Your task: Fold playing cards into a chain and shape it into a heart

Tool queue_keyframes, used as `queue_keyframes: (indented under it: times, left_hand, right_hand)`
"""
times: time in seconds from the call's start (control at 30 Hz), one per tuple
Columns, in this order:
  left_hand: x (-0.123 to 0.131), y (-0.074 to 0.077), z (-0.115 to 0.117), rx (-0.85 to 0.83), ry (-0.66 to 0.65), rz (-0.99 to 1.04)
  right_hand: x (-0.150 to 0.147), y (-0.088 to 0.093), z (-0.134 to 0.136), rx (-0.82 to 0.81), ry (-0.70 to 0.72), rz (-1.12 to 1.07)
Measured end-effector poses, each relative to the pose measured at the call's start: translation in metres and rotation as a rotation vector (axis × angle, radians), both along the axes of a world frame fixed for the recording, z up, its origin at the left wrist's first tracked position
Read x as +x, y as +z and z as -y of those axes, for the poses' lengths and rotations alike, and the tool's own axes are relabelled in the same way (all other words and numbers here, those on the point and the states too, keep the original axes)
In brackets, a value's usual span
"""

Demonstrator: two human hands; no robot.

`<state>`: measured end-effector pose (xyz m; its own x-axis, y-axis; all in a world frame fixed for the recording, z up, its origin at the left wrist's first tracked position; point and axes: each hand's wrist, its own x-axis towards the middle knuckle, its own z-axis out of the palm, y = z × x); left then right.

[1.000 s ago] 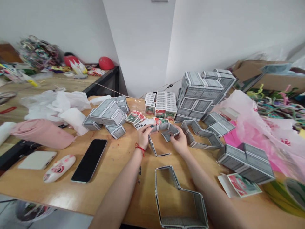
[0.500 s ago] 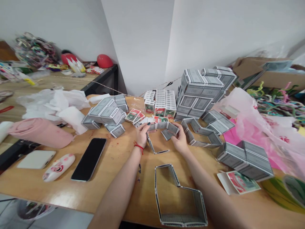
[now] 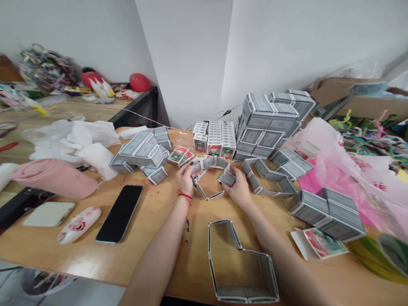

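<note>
Gripping the bent card strip (image 3: 213, 162)'s opposite sides, your left hand (image 3: 185, 178) and right hand (image 3: 239, 188) hold it beyond the near card frame (image 3: 245, 292), with bare, open desk (image 3: 219, 212) between. That frame sits near the desk's front edge, the phone (image 3: 119, 214) well to its left.

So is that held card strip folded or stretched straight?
Folded: between left hand and right hand, the card strip bends at several corners.
</note>
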<state>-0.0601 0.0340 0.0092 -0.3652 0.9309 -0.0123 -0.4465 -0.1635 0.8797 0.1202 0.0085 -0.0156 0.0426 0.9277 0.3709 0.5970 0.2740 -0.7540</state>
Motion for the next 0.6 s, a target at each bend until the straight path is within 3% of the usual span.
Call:
queue_keyframes:
  times: [0.13,0.3,0.43,0.6]
  left_hand:
    - [0.001,-0.002,-0.001,0.011,0.087,-0.020]
    - [0.001,-0.003,-0.002,0.014,0.123,-0.014]
    - [0.002,-0.002,-0.001,0.018,0.091,0.000]
    - [0.005,-0.001,0.002,0.056,0.017,-0.007]
  right_hand:
    - [0.004,-0.004,-0.005,0.054,-0.029,-0.093]
    - [0.007,-0.010,-0.011,0.004,-0.062,-0.244]
    - [0.003,-0.001,-0.007,0.016,-0.068,-0.266]
    - [-0.007,0.015,0.000,-0.066,0.088,-0.588]
